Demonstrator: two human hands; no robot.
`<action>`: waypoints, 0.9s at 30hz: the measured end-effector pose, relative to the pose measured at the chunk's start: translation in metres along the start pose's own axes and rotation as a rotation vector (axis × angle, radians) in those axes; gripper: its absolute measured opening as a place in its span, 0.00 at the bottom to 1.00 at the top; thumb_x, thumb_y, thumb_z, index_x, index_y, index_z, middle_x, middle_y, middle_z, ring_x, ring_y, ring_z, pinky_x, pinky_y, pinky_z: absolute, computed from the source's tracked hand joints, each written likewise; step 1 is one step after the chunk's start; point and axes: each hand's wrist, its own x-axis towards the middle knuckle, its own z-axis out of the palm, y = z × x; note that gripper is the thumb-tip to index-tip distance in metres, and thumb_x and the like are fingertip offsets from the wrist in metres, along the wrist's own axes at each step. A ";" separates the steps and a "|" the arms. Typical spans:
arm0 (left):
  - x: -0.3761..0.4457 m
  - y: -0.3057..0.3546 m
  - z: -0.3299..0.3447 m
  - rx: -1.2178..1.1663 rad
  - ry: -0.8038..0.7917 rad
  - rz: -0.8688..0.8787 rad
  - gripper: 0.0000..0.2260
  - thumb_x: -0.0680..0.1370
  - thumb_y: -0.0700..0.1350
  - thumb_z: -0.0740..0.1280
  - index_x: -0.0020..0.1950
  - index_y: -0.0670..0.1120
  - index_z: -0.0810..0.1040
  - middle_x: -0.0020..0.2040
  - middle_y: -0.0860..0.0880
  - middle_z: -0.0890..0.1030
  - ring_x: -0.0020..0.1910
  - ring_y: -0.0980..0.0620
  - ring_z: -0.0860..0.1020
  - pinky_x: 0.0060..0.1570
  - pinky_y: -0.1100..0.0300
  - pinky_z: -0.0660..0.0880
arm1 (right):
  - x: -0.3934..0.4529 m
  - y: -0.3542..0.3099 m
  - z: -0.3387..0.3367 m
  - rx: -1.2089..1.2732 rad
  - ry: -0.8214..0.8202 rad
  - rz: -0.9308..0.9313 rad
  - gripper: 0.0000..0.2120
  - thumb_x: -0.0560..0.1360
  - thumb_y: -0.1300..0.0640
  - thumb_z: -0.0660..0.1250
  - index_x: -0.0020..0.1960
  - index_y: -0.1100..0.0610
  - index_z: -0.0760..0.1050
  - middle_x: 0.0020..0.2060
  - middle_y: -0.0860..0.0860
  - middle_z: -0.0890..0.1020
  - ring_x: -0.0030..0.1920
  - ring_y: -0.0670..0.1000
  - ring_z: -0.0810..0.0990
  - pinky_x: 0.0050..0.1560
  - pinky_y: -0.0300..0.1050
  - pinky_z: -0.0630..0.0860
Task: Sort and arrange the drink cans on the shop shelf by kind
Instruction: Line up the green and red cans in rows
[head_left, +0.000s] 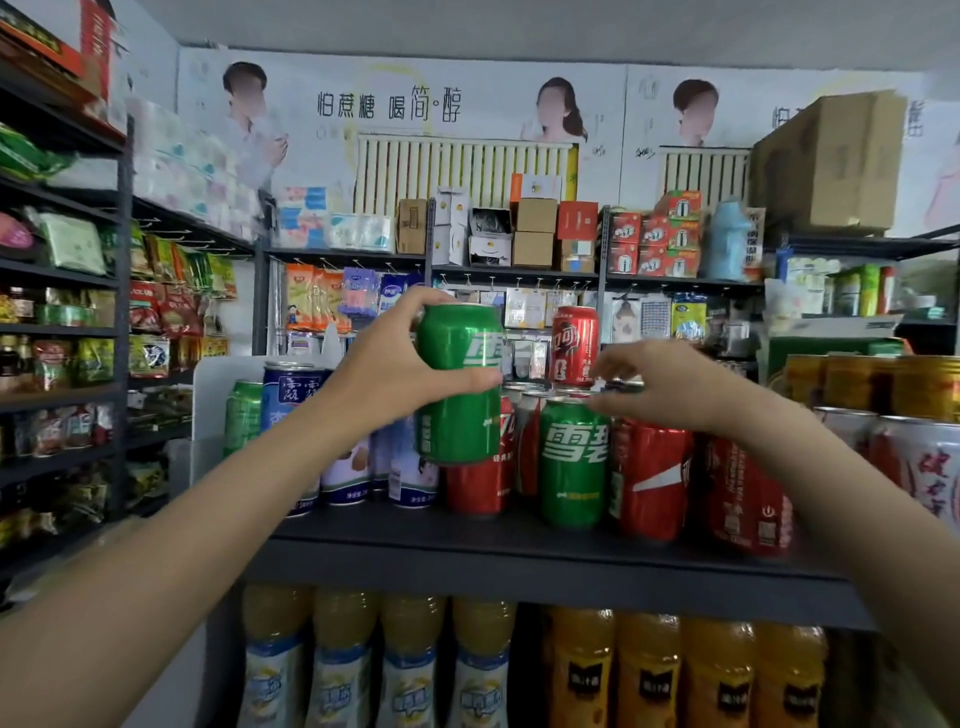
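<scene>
Head view, near to far, all places given rel. to the standing green can (573, 462) at the shelf front. Below it: the dark shelf (519, 540) edge, w/ yellow and orange bottles (587, 670) on the level underneath. Right of it and touching: red cans (657, 478). Left of it: another red can (475, 486), then blue-and-white cans (343, 467), and at the far left a second green can (242, 415) in the back row.

Above and left of the landmark, the left hand (387, 374) holds a lifted green can (460, 384) clear of the shelf; grip = fingers over the top rim, thumb across the body. Long axis upright, near vertical. Just above the landmark's top, the right hand (670, 382) hovers w/ fingers spread and loosely bent, holding nothing; whether it touches a can top cannot be told. Behind, a red can (574, 345) stands raised on the back row.

Key relation: the held can's own kind lies directly below-right of the grip and also far left, so the left hand is nearer to both; likely next step is setting it down beside a green mate.
</scene>
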 end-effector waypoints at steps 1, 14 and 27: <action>0.000 0.000 -0.001 0.008 0.011 -0.008 0.30 0.61 0.54 0.76 0.58 0.56 0.67 0.51 0.58 0.73 0.46 0.64 0.73 0.36 0.70 0.70 | 0.000 -0.002 0.006 -0.024 -0.062 0.004 0.23 0.73 0.45 0.68 0.64 0.54 0.70 0.58 0.49 0.76 0.59 0.50 0.75 0.62 0.45 0.70; -0.019 -0.006 0.044 0.388 -0.008 0.003 0.29 0.60 0.61 0.75 0.54 0.56 0.65 0.51 0.58 0.72 0.52 0.56 0.72 0.61 0.50 0.69 | 0.012 -0.006 0.035 -0.358 -0.056 0.059 0.35 0.67 0.38 0.70 0.67 0.53 0.63 0.59 0.50 0.75 0.63 0.52 0.72 0.71 0.64 0.44; -0.011 -0.017 0.098 0.911 0.031 0.071 0.36 0.66 0.73 0.60 0.61 0.47 0.62 0.60 0.50 0.69 0.61 0.49 0.63 0.67 0.53 0.54 | -0.004 0.010 0.022 -0.283 0.023 0.054 0.32 0.72 0.42 0.67 0.72 0.45 0.60 0.67 0.48 0.70 0.70 0.52 0.64 0.71 0.63 0.40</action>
